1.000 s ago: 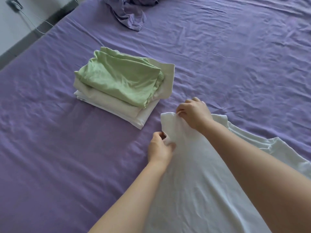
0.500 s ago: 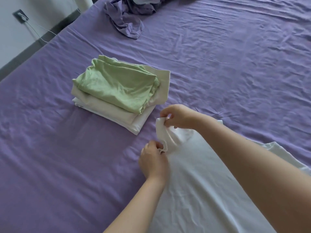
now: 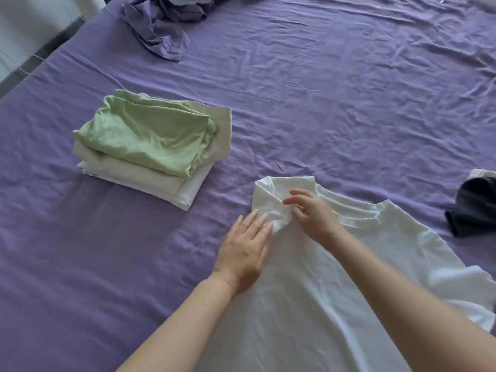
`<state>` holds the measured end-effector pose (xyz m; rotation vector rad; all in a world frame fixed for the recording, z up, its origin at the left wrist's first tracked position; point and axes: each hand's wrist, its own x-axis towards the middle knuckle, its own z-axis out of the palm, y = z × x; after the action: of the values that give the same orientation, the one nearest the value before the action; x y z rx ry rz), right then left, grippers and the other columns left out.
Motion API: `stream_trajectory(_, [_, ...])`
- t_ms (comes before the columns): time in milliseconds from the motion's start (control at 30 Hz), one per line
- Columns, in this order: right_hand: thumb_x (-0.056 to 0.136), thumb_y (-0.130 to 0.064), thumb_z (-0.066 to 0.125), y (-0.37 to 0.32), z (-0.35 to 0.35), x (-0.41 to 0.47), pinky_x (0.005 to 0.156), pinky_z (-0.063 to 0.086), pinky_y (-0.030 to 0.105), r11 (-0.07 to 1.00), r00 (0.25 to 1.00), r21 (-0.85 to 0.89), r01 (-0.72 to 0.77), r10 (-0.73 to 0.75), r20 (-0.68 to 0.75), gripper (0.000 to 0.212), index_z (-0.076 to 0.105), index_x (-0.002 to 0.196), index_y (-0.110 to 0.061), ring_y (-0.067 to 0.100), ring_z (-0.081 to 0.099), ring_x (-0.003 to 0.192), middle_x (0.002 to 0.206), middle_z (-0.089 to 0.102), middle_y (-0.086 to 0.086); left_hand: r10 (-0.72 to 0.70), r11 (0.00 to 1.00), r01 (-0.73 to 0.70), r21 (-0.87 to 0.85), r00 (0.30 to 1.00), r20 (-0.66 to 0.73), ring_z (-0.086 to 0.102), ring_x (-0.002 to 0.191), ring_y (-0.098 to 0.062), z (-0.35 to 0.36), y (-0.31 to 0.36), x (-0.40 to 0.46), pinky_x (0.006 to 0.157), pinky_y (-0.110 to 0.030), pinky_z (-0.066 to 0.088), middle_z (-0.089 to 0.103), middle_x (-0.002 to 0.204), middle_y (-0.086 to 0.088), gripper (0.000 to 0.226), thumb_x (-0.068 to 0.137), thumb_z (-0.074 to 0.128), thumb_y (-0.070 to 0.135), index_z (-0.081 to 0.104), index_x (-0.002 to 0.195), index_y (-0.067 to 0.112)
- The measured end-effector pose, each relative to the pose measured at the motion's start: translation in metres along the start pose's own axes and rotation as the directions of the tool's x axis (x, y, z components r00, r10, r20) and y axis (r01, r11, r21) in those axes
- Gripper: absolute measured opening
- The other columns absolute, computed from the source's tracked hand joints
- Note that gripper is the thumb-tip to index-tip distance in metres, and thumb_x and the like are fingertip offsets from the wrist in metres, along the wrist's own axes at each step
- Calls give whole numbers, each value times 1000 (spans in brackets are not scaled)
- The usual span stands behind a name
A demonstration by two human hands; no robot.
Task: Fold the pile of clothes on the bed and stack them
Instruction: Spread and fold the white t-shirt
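Observation:
A white T-shirt lies spread on the purple bed sheet, collar to the far side, its left sleeve folded in over the shoulder. My left hand lies flat with straight fingers on the shirt's left edge. My right hand rests on the folded sleeve, fingers loosely bent, index finger stretched out. To the left stands a stack of folded clothes: a light green piece on top, beige and white ones beneath.
A crumpled purple garment lies at the far end of the bed. A dark garment sits at the right edge. The bed's left side runs along a wall and floor.
Both hands have let go of the sleeve they were pinching. The sleeve now lies folded over the shirt, with the left hand flattened beside it. The view shifted right, showing more shirt.

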<state>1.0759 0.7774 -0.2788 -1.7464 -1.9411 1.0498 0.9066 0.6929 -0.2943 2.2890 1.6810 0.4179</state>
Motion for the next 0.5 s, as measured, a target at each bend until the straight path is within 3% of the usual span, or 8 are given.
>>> stream_trajectory(100, [87, -12, 62, 10, 12, -11, 88, 34, 17, 998, 998, -44, 38, -41, -55, 21, 70, 107, -12, 23, 56, 107, 124, 56, 7, -329, 874, 309, -374, 944, 12, 63, 104, -26, -15, 15, 34, 91, -37, 46, 70, 112, -7, 43, 94, 37, 26, 54, 132, 14])
stream_trajectory(133, [86, -10, 63, 13, 15, -13, 84, 33, 15, 998, 997, -48, 47, -50, -67, 22, 69, 108, -11, 25, 57, 105, 122, 57, 9, -398, 831, 370, -416, 917, 22, 63, 102, -26, -15, 14, 42, 88, -36, 47, 71, 109, -6, 40, 95, 42, 19, 53, 133, 17])
stream_trajectory(200, [84, -6, 63, 17, 20, -17, 84, 35, 17, 997, 993, -70, 41, -48, -106, 25, 68, 109, -8, 29, 57, 103, 119, 58, 11, -262, 926, 246, -287, 965, -19, 64, 100, -27, -12, 1, 51, 81, -35, 50, 70, 107, -5, 37, 89, 55, 3, 64, 121, 18])
stream_trajectory(267, [83, -5, 62, 15, 26, -23, 91, 43, 35, 990, 978, -135, 40, -67, -198, 25, 68, 107, -8, 34, 55, 107, 120, 58, 15, 29, 997, -29, -70, 1000, -2, 64, 104, -29, -1, -20, 54, 77, -36, 55, 69, 110, -4, 33, 78, 68, 2, 71, 108, 16])
stream_trajectory(300, [81, -6, 60, 13, 30, -27, 90, 46, 42, 983, 965, -174, 55, -97, -243, 25, 68, 105, -10, 37, 55, 107, 119, 59, 16, 125, 992, -125, -6, 990, 72, 61, 112, -31, 2, -27, 56, 83, -40, 55, 66, 119, -6, 37, 76, 73, 8, 68, 112, 14])
stream_trajectory(333, [79, -9, 57, 11, 34, -32, 87, 47, 46, 975, 955, -209, 74, -130, -268, 25, 68, 102, -12, 38, 56, 105, 118, 61, 16, 155, 986, -163, 25, 967, 202, 51, 125, -31, 2, -31, 58, 95, -44, 49, 56, 134, -6, 49, 78, 74, 18, 60, 125, 15])
stream_trajectory(400, [79, -20, 46, 12, 40, -41, 84, 48, 46, 957, 954, -269, 109, -176, -241, 29, 69, 97, -15, 36, 59, 104, 115, 63, 14, 86, 981, -154, 122, 895, 437, 14, 146, -23, 1, -36, 60, 117, -45, 16, 15, 158, 3, 78, 85, 61, 48, 25, 149, 21])
stream_trajectory(500, [80, -33, 39, 26, 44, -53, 93, 44, 50, 909, 974, -395, 134, -193, -114, 42, 67, 108, -19, 35, 57, 115, 124, 61, 13, -25, 945, -163, 284, 829, 559, -21, 143, -16, 3, -32, 56, 116, -49, -10, -24, 155, 8, 112, 68, 34, 85, -15, 149, 25])
